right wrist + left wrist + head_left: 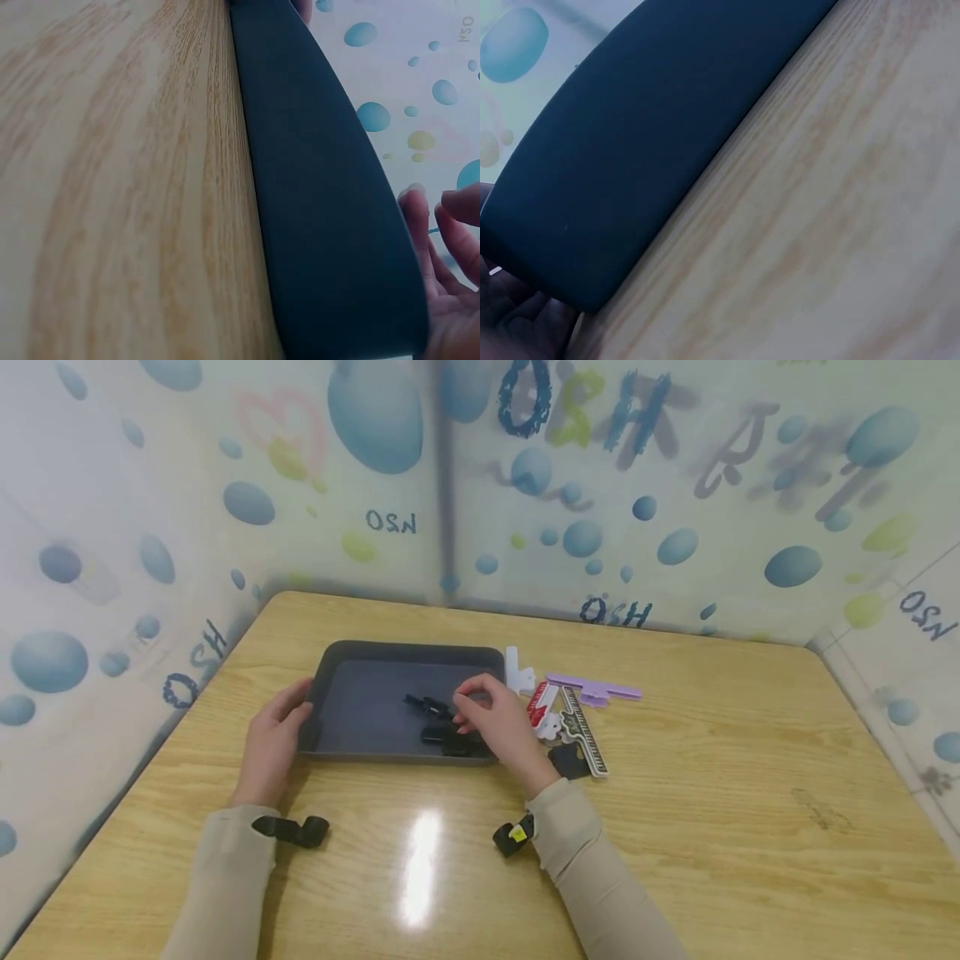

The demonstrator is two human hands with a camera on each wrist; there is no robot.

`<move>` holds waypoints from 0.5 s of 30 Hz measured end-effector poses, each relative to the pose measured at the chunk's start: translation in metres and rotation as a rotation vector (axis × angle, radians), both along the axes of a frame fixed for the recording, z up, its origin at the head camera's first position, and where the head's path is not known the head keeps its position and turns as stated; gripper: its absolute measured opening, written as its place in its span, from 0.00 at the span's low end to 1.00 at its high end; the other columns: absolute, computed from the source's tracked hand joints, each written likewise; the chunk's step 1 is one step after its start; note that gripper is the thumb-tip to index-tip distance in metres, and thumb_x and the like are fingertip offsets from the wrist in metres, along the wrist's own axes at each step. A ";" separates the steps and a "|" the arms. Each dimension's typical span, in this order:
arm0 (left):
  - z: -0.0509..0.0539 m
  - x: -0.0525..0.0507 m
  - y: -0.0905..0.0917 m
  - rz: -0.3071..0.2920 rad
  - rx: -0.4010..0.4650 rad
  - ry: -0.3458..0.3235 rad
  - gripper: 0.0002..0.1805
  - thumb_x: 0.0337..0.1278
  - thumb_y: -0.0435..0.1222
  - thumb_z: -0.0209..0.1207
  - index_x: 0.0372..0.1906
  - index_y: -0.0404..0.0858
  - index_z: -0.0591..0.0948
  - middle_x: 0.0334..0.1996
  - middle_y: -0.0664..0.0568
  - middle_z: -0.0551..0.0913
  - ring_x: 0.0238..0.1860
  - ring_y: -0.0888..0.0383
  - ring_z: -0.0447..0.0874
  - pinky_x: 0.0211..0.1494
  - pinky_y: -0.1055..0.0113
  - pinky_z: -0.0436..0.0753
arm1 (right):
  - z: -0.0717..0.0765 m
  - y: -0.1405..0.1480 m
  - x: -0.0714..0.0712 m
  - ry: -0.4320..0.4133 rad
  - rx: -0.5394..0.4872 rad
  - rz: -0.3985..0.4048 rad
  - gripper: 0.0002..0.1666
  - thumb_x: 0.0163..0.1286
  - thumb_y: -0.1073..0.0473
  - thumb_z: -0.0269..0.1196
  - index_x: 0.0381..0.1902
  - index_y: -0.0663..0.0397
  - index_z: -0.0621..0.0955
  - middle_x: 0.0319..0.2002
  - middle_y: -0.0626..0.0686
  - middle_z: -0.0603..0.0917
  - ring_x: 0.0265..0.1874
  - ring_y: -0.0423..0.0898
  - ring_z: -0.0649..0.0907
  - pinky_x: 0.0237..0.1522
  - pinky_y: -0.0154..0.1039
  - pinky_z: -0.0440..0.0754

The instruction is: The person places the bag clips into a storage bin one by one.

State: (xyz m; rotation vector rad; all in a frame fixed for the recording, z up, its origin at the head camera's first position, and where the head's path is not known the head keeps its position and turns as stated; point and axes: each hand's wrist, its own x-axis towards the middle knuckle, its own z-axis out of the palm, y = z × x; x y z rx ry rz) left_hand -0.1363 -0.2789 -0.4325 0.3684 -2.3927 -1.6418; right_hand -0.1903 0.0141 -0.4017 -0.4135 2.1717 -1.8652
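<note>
My left hand [276,735] gripped the tray [363,697] at its left end; my right hand [498,722] curled over its right half, whether pinching anything I couldn't tell. Inside the tray lay black pieces [433,707]; clips [585,732] lay to its right. Handling the pieces seemed the step, calling next for a precise pinch.

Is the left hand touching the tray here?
Touching. The head view shows it: the left hand holds the tray at its left side, thumb against the rim.
</note>
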 end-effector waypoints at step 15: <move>-0.001 0.000 -0.001 0.001 0.001 -0.017 0.23 0.64 0.46 0.44 0.63 0.48 0.65 0.63 0.54 0.64 0.62 0.58 0.60 0.63 0.60 0.61 | 0.025 0.003 0.015 0.041 0.004 0.054 0.11 0.65 0.60 0.55 0.42 0.62 0.75 0.34 0.65 0.78 0.32 0.55 0.79 0.34 0.46 0.81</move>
